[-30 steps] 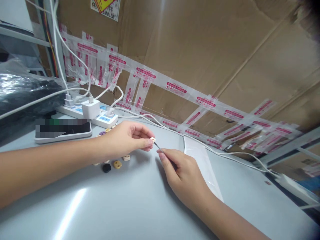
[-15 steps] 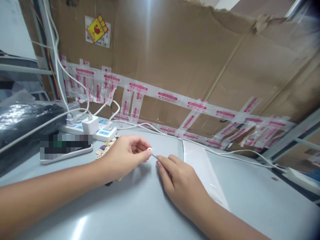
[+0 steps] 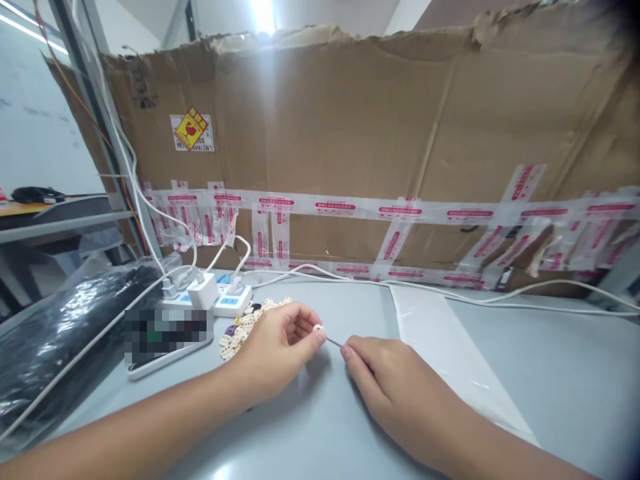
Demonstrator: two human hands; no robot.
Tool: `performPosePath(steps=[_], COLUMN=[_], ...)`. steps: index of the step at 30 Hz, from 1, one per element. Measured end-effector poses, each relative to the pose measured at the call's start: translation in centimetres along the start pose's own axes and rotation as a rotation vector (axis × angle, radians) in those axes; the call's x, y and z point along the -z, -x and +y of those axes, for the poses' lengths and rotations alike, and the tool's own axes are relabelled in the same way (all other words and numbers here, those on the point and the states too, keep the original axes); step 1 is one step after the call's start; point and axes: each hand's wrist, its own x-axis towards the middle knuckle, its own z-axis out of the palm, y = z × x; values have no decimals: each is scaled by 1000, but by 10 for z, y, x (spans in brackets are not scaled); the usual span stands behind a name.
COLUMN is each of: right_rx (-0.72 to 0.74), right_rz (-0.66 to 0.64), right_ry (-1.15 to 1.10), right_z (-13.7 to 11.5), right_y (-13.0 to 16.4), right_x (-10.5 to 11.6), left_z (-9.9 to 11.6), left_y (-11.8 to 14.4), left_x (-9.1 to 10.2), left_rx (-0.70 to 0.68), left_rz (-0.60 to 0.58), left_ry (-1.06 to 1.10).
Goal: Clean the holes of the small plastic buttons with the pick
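Fingers (image 3: 314, 342) of the left hand (image 3: 277, 347) clamped on a small cream piece (image 3: 319, 327), rounded and hard-looking, raised just above the smooth grey tabletop (image 3: 305, 440). Fingers of the right hand (image 3: 395, 373) closed around a thin grey rod (image 3: 333, 342), slim and straight, its tip aimed at the piece; contact too small to tell. Behind the left hand and partly hidden by it, a cluster of button-like pieces (image 3: 243, 333), mostly cream, with purple, yellow and black among them. Nearby, a flat slab (image 3: 170, 361) with a white rim and blurred face. Beyond, a white plastic power strip (image 3: 235, 301), with plugs and a boxy adapter (image 3: 203, 291) in its sockets. At far left, shiny, crinkled clear wrapping (image 3: 75, 333) around something long and black. Beside the right hand, a flat, glossy white sheet (image 3: 450, 347). Behind everything, upright brown cardboard (image 3: 340, 133), ragged along the top, crossed by red-printed tape (image 3: 305, 204).
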Motion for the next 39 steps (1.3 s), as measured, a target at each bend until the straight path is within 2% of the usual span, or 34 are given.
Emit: performPosePath(steps=[3,6,9,11,16,21,30,39], right_rx=[14,-20,-59,-76,-71,-46,22,139], right_rz=[-57,-187,-322,-347,-285,-216,-42,95], right_ry=[-22,-168,-292,-332,-404,-403,-182,51], right_z=[-3,-3,-3,-4,-8,-13,-3,-17], right_y=[-3,-10,-16,-17,-8,0,4,11], right_x=[8,22,36,42,45,41,21,15], left_z=[0,3,11,19,35,44,18,28], left_y=[-2,-4,-4,-2,3,9,10,24], left_x=[3,4,5,6,11,9,-5,-4], left_rx=[-22,-46,-34,-14,11,-33,-162,-169], left_rz=[-13,-25,-3,-5,-10,7,33,112], left_ry=[-47,-95,-79,-80,-89,-93,-48,-43])
